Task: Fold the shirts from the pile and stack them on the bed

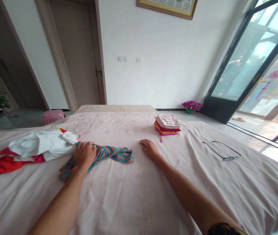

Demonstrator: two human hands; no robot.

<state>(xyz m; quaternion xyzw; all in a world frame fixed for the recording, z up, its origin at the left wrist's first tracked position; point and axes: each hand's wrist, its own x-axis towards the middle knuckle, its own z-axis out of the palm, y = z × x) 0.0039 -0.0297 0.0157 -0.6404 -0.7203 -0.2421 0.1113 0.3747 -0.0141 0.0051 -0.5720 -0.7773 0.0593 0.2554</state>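
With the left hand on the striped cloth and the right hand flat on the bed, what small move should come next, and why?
Probably the left hand should draw the striped cloth toward the open middle of the bed sheet. The cloth lies bunched and twisted beside the pile of clothes, the right hand rests empty, and a folded stack already sits farther back.

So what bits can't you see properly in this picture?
- Head view: the left hand covers the middle of the crumpled teal-and-orange striped cloth.
- The heap of white and red clothes runs off the left edge.
- The gold-framed picture is cut off at the top.
- The folded striped stack is too small to count.
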